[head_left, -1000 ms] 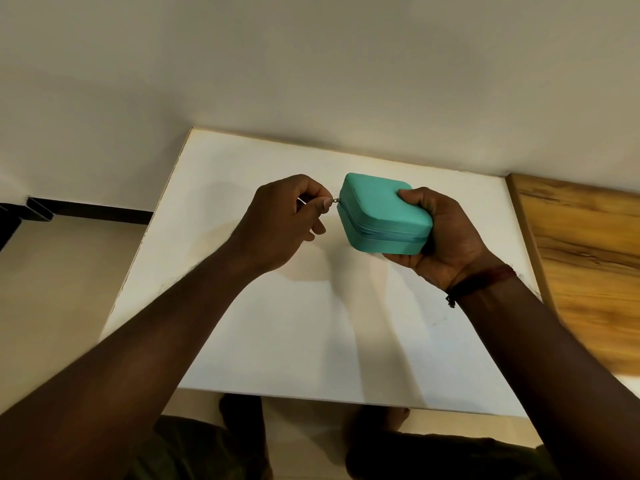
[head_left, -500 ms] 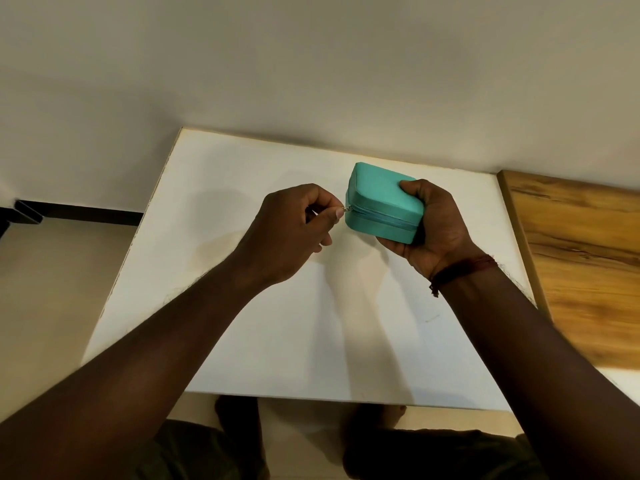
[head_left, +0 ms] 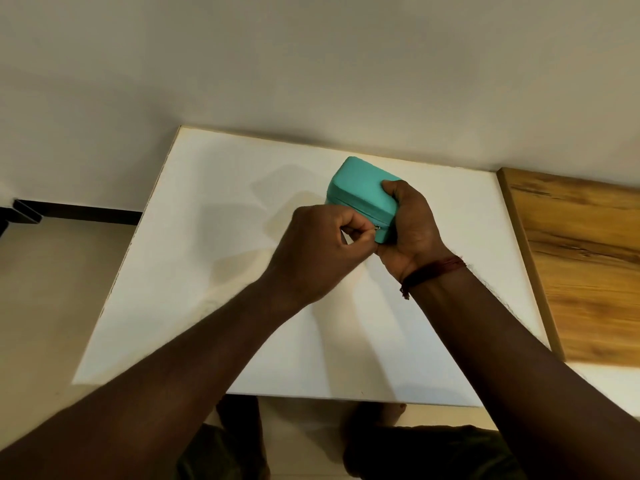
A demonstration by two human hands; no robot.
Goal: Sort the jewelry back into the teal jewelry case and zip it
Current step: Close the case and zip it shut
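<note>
No brand, label or writing can be read on any surface. The white table [head_left: 207,271] lies under both hands, with a wooden board [head_left: 581,265] well off to the right of the right hand. The teal jewelry case [head_left: 360,192] is held clear above the table, its lid closed, tilted with one corner toward the person. The right hand [head_left: 412,230] is wrapped around the case's right end, thumb pressed on the lid; a dark red wrist thread [head_left: 433,271] sits below it. The left hand [head_left: 318,251] is curled, its thumb and forefinger pinching the small metal zipper pull [head_left: 377,227]. Against half a second ago, the pull has travelled from the case's left corner to the near corner beside the right palm, and the left hand now touches the right.
</note>
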